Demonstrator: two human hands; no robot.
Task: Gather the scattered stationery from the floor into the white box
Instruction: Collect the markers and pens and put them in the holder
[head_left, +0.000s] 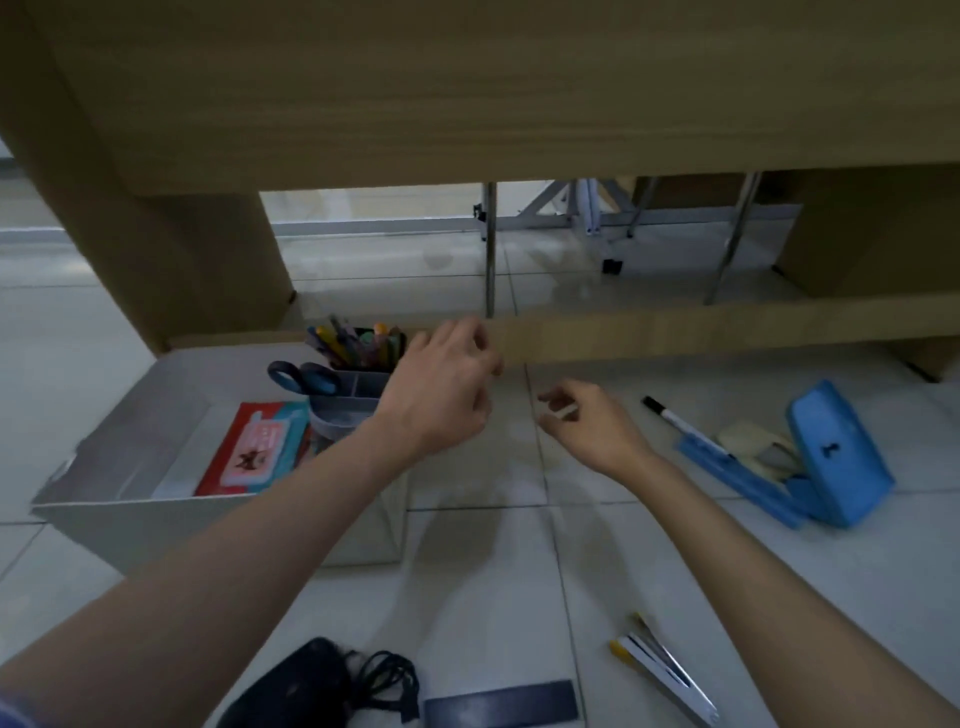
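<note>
Nearest on the floor (675, 561) lie a black mouse (301, 686), a dark ruler (501, 701) and a compass (665, 667). Left hand (441, 384) hovers with loosely curled fingers by the white box (124, 457), gripping nothing visible. Right hand (592, 421) pinches something small and pale. Marker (675, 418) and blue case (831, 457) lie right, outside the box.

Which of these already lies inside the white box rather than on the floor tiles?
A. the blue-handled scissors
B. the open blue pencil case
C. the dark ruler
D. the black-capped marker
A: the blue-handled scissors sit within the white box, against the pen holder, while the blue pencil case, marker and dark ruler lie on the floor tiles.
</note>
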